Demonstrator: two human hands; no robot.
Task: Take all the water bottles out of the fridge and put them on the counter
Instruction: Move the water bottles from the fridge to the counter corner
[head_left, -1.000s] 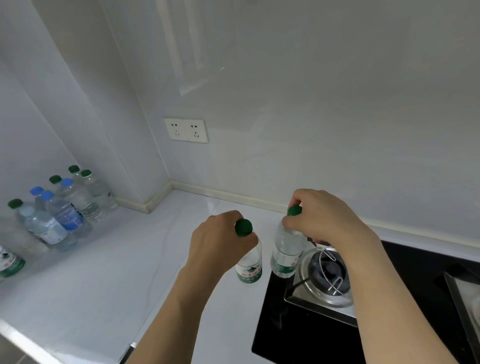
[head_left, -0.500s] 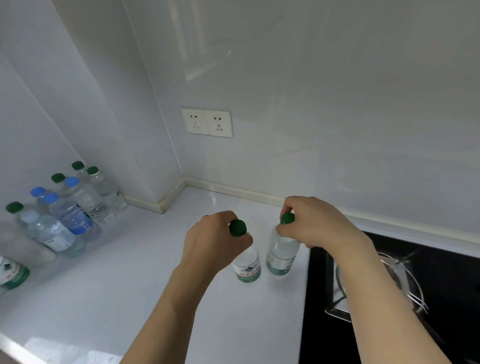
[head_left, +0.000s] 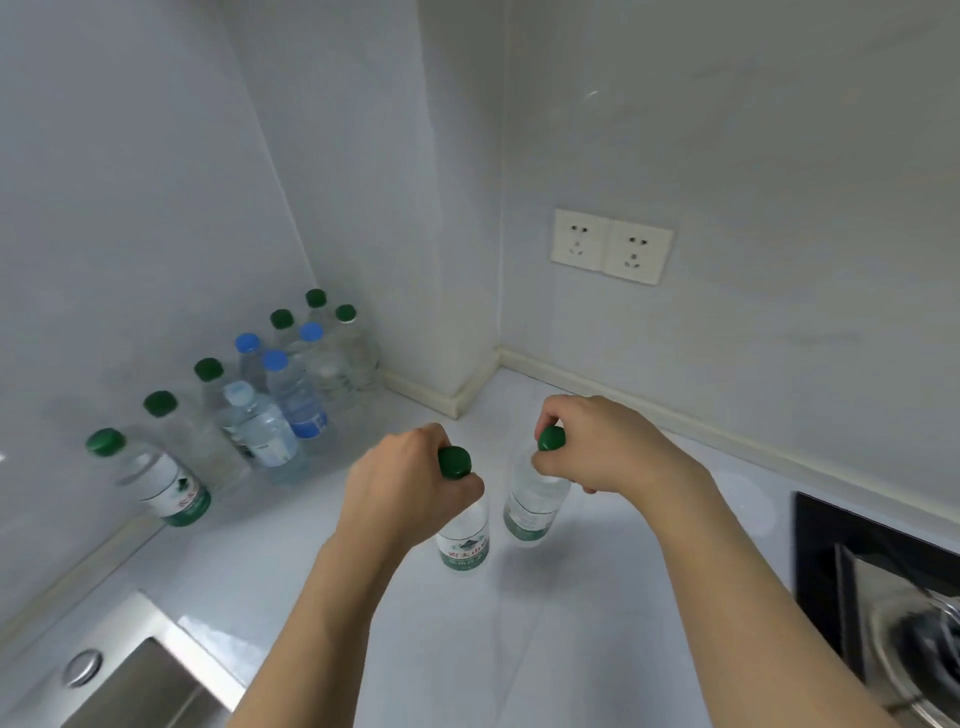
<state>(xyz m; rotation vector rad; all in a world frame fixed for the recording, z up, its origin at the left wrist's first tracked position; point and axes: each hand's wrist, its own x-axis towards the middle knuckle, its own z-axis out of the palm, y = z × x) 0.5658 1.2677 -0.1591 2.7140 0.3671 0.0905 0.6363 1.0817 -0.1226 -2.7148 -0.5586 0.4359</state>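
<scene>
carrying two green-capped bottles, the left hand gripped one and the right hand the other by their necks, low over the bench; setting both down beside the cluster likely followed.

White countertop runs into a corner. A bunch of water bottles sits packed against the wall, up and left of the left fingers, some green caps, some blue. One green-label bottle stands right under those fingers, a second bottle just below the right fingers, the two just beside each other. Can't really tell if either base touches the top.
</scene>
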